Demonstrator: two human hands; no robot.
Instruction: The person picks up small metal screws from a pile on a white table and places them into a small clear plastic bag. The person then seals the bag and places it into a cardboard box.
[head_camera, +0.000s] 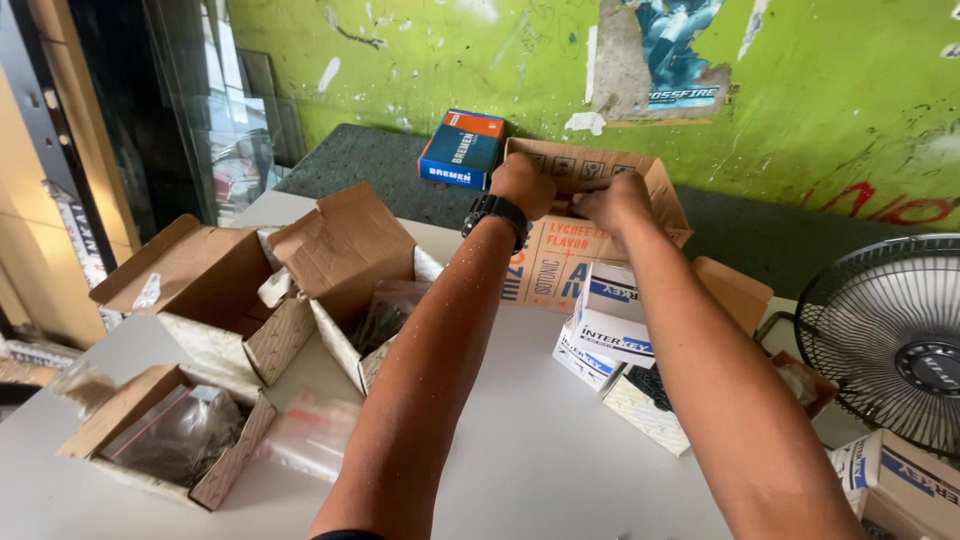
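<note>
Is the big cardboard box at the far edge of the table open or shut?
Open. The big cardboard box has its top flaps up, and the left hand and right hand reach in over its rim. Contents hidden.

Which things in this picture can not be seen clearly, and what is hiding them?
- Head view: inside of the far cardboard box, hidden by its flap, the left hand and the right hand.
- Fingertips of both hands: tucked behind that flap.
- Black fan: cut by the right edge.
- Bagged contents of the small open box: blurred by plastic.
</note>
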